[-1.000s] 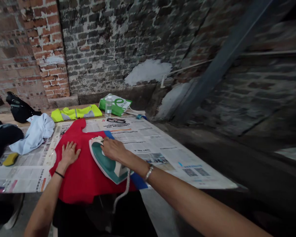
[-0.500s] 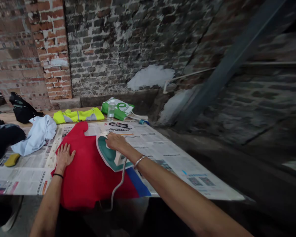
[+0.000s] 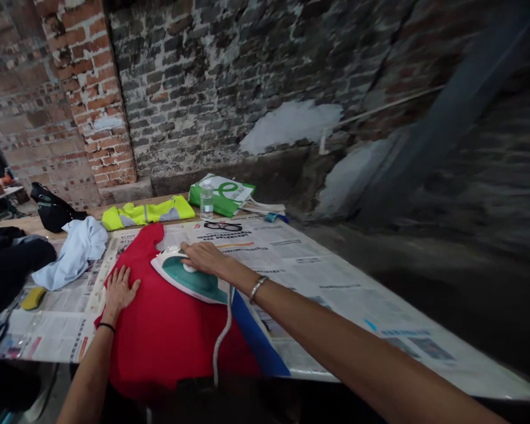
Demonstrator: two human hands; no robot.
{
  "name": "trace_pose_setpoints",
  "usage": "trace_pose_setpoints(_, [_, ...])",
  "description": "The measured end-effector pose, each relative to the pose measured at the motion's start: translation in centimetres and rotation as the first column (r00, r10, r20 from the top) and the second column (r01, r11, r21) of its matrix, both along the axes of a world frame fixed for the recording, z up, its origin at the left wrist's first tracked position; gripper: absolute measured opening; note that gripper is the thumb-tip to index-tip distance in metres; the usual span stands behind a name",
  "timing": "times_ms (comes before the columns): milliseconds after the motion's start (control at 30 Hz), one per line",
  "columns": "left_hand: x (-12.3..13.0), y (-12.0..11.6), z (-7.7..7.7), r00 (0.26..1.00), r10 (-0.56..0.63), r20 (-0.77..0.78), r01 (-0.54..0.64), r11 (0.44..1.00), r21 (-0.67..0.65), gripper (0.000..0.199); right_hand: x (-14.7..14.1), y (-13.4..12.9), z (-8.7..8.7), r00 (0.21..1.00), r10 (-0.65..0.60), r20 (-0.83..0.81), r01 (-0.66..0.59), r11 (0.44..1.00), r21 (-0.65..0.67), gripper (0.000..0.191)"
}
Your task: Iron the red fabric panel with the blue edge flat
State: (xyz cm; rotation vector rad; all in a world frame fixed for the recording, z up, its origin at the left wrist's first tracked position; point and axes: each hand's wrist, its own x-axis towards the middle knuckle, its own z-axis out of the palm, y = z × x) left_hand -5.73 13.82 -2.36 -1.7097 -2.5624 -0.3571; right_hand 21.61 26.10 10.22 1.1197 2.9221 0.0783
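The nose of the electric iron (image 3: 194, 282) had swung leftward, toward the left hand (image 3: 120, 290), spread flat on the red garment (image 3: 172, 338). Right hand (image 3: 203, 257) gripped the iron, fingers curled tight; long axis slanted to the table's (image 3: 20, 224) near edge (garment overhung it).

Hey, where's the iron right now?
In the head view, the iron is left of centre, over the red cloth, in the right hand and right of the left hand.

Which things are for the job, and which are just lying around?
For the job: iron, in the right hand; red cloth, under the left hand; newspaper underneath.

Probably lying about: sponge, pale blue cloth, black bag, glasses, bottle, bright yellow cloth, green bag.
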Motion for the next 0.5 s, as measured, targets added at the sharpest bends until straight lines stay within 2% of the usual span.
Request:
trace_pose_setpoints(133, [-0.1,-0.2,0.2,1.000,-0.006,-0.008,0.006,1.000,-0.008,0.077,-1.3,1.9,-0.4,0.997,0.070,-0.044,-0.068,0.997,0.038,0.036])
trace_pose_setpoints(233, [-0.2,-0.3,0.0,1.000,-0.012,-0.004,0.012,1.000,0.001,0.093,-2.9,3.9,-1.3,0.976,0.171,-0.134,-0.161,0.984,0.079,0.037])
trace_pose_setpoints(333, [-0.4,-0.4,-0.6,0.999,-0.005,0.043,0.003,0.999,0.036,0.110,-4.4,5.7,-1.8,0.962,0.237,-0.136,-0.229,0.971,0.072,0.037])
trace_pose_setpoints(500, [-0.1,-0.6,-1.2,0.994,0.010,0.110,-0.021,0.995,0.098,0.123,-6.3,6.7,-2.2,0.929,0.331,-0.163,-0.320,0.943,0.092,0.040])
